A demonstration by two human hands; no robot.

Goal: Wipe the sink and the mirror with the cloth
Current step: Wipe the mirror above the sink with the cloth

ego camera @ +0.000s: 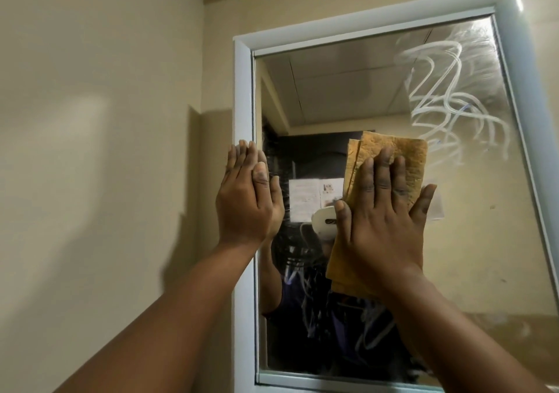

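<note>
The right hand [384,211] lies flat, fingers straight and spread, pressing a folded mustard-yellow cloth of thin, pitted weave [390,162] against the glass of the white-framed wall mirror [357,96] — nothing is curled round it, only palm pressure keeps it there. The cloth sticks out above the fingertips and hangs below the wrist, its folded layers fanned at the edge by the thumb. The left hand [246,199] is also open, fingers together and upright, resting on the mirror's left frame [242,105] as if to brace it.

The cloth looks light, limp and a little grippy; I'd judge it will bunch or slide out from under a loose palm, so the middle of the fold, right under the palm, is the place to keep weight on it. The glass is hard, slick and breakable — firm, even pressure rather than a shove. Up and to the right of the pressing hand, white looping smears [447,96] mark the glass, and a hazy band lies below the wrist. The sink is out of view.
</note>
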